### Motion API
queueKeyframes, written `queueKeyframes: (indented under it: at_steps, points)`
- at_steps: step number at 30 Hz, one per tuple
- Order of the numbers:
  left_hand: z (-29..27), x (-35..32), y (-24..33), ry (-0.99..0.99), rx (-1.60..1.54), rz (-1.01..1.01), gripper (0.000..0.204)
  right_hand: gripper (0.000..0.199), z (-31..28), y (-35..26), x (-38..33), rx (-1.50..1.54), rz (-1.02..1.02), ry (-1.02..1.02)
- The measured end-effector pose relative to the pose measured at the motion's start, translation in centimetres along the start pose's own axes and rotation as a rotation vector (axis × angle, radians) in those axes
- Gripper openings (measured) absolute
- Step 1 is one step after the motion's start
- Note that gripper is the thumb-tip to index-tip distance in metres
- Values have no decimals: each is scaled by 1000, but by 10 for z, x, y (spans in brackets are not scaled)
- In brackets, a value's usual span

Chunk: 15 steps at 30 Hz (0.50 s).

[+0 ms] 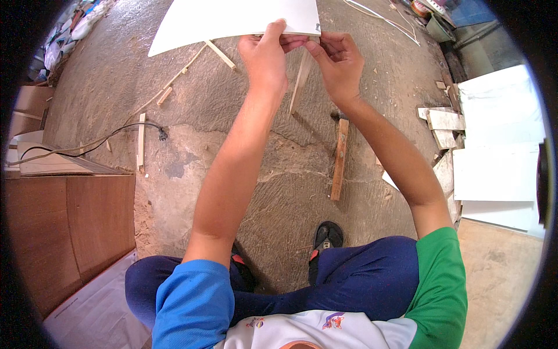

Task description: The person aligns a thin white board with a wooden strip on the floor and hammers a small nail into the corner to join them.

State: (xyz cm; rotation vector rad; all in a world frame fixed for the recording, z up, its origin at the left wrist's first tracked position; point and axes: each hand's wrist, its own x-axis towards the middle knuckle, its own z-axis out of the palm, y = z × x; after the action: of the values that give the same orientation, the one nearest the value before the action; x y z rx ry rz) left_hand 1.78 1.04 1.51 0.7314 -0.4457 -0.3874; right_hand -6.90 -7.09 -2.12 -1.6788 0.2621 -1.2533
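It was a carpentry workshop. Below the fingers [325,49] a hammer [339,158] lay on the rough concrete floor [279,174], offcuts [444,125] were heaped to their right, and plywood panels [70,232] stood lower left.

Rough concrete floor [279,192], hammer [339,157], wood strips [141,141], black cable [99,142], offcuts [444,128]

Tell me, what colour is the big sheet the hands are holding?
White. The sheet shows best in the head view.

Head-worn fisheye looks steeply down, close over forearms, at concrete floor [279,174].
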Motion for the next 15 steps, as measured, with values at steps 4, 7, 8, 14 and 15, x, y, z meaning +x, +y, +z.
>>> queueKeyframes:
  at_steps: [4, 7, 8, 14, 15]
  points:
    - [1, 0, 0, 3, 2, -6, 17, 28, 0, 0, 1, -7, 4, 0]
    - [1, 1, 1, 15, 10, 5, 17, 28, 1, -3, 2, -32, 24, -2]
    - [1, 1, 1, 14, 9, 6, 17, 29, 1, -7, 2, -56, 33, -9]
    - [2, 3, 1, 12, 3, 24, 16, 30, 3, -7, 3, -38, 36, -8]
    - [2, 3, 1, 15, 7, 25, 16, 30, 3, -7, 3, -37, 38, -8]
